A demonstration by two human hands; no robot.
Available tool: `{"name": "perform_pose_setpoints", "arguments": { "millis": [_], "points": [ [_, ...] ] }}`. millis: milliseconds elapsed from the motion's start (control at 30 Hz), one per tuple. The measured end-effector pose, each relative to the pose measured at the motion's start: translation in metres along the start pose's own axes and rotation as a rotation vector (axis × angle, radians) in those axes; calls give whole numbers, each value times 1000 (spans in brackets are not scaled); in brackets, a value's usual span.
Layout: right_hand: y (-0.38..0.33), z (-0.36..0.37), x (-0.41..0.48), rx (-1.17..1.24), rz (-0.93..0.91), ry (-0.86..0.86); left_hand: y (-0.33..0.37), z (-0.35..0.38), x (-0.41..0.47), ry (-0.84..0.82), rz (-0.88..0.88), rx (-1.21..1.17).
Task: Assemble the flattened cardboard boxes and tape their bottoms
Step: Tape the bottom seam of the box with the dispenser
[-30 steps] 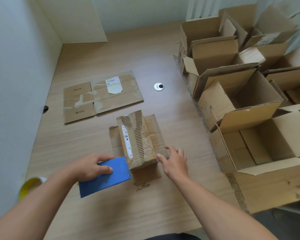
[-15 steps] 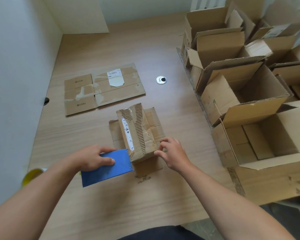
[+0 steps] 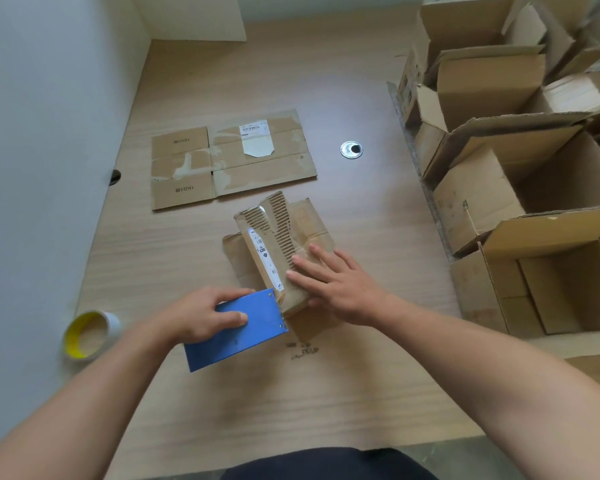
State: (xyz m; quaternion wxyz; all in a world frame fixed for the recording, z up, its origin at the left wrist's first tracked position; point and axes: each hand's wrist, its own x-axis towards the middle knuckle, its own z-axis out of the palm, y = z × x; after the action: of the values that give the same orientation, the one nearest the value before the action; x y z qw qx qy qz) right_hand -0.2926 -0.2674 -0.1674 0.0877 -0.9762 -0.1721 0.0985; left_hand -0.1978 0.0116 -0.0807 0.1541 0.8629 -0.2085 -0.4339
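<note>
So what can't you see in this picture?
Head view only.
- Under the blue tool: hidden by it and the left hand.
- Near end of the box: covered by the right hand.
- Print on the label of the flat box: too small.
- The open boxes: cut off by the right edge.

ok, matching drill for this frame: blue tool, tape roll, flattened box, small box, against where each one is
Things
1. blue tool
2. tape roll
3. flattened box
4. small box

Places
A. pressed under the flat right hand
B. at the left edge of the table
C. gripped by the left hand
D. lying flat beyond both hands

Pairs: 1-C, 2-B, 3-D, 4-A
</note>
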Motion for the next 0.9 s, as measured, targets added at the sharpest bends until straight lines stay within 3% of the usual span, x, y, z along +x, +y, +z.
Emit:
{"name": "perform_pose_setpoints", "arguments": {
  "millis": [167, 233, 367, 567, 900],
  "points": [
    [-2, -10, 8, -142, -135, 201, -6, 2, -1, -5, 23, -45],
    [-3, -11, 14, -146, -188, 184, -10, 3, -1, 1, 21, -39],
    [-5, -3, 16, -18, -116, 62, -17, 13, -2, 51, 41, -44],
    [-7, 1, 14, 36, -72, 190, -33, 14, -18, 101, 117, -106],
    [-9, 9, 20, 62, -53, 191, -76, -9, -37, 216, -28, 226]
  ]
}}
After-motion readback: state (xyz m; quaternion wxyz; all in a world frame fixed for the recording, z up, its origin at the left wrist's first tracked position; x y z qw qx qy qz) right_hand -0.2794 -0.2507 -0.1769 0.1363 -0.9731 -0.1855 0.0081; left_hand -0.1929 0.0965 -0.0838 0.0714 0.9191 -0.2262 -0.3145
